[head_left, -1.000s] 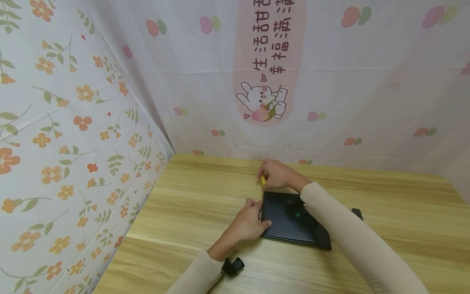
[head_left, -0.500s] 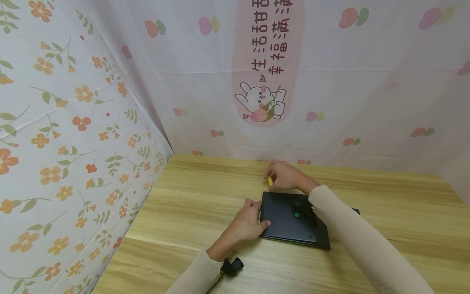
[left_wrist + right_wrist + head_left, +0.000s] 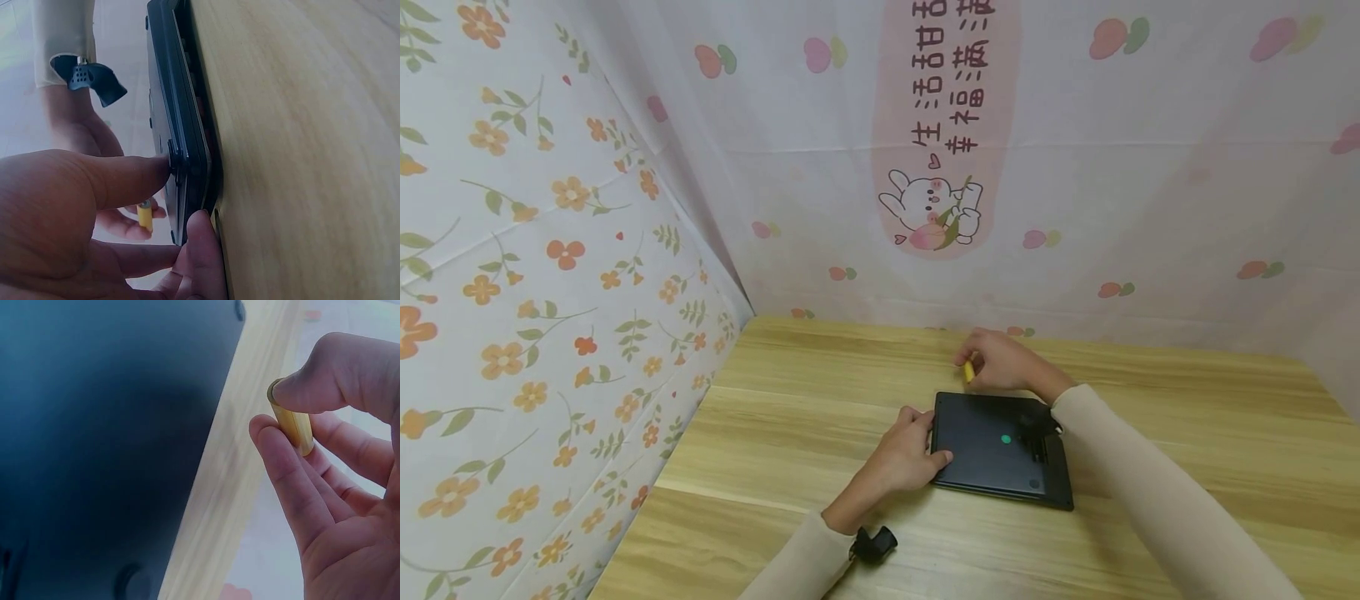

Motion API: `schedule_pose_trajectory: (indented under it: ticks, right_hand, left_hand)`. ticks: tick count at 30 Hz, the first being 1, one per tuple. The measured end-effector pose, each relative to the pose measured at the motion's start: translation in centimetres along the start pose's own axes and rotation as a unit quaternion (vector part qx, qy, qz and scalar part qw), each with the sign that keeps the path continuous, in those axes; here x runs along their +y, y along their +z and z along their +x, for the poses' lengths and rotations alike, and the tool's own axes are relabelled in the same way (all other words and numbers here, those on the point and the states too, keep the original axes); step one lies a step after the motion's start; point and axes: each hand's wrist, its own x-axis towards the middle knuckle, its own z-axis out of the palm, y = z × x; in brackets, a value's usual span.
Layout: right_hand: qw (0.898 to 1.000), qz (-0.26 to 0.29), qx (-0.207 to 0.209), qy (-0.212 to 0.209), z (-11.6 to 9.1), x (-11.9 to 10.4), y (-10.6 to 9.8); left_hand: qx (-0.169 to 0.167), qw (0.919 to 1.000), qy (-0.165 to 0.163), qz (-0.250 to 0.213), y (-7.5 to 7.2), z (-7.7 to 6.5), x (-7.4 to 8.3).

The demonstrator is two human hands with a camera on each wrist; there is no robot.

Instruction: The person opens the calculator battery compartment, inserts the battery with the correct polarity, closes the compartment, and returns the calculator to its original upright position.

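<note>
I've moved my right hand (image 3: 1006,364) rightward, pinching the short yellow cylinder (image 3: 296,430), still apart from the flat black rectangular device (image 3: 973,446) my left hand (image 3: 901,452) steadies, gripping its left edge.

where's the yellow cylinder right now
In the head view, the yellow cylinder is pinched in the right hand, just beyond the far edge of the black device, whose left side the left hand grips.

booth: printed curtains (image 3: 1075,167), wood-grain table (image 3: 1210,417)
</note>
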Motion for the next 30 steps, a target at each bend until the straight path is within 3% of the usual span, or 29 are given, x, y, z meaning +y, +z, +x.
schedule_pose_trajectory:
  ticks: [8, 30]
  right_hand:
    - [1.0, 0.027, 0.0, -0.004, -1.3, 0.5, -0.1]
    - [0.999, 0.029, 0.009, -0.012, -4.2, 1.9, -0.3]
  left_hand:
    - [0.002, 1.0, -0.001, -0.003, 0.0, -0.1, 0.0]
    - [-0.003, 1.0, 0.0, -0.008, 0.2, 0.0, -0.3]
